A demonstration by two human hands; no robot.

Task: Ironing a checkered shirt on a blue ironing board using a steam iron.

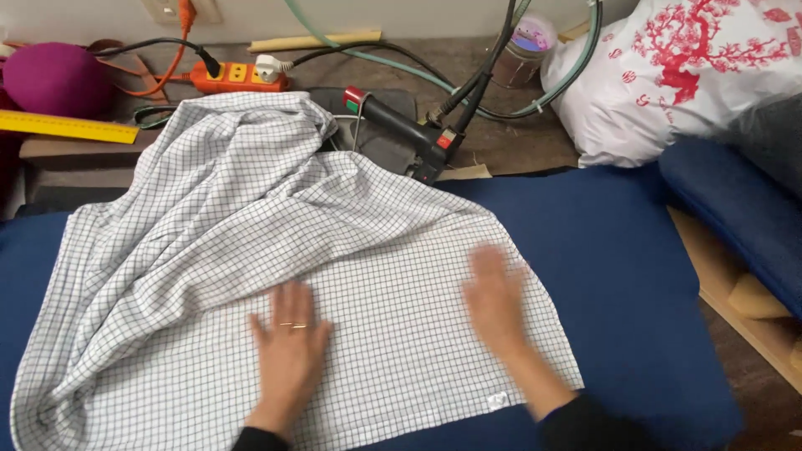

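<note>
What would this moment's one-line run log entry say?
left hand: flat on checked shirt | right hand: flat on shirt, blurred | shirt: on blue padded board | iron: behind shirt, untouched

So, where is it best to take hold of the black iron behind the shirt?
Probably by the long black handle of the iron, coming from above on the near side. The handle lies slanted and free on top; hoses and cables crowd its far right end. Both hands lie flat on the checked shirt.
</note>
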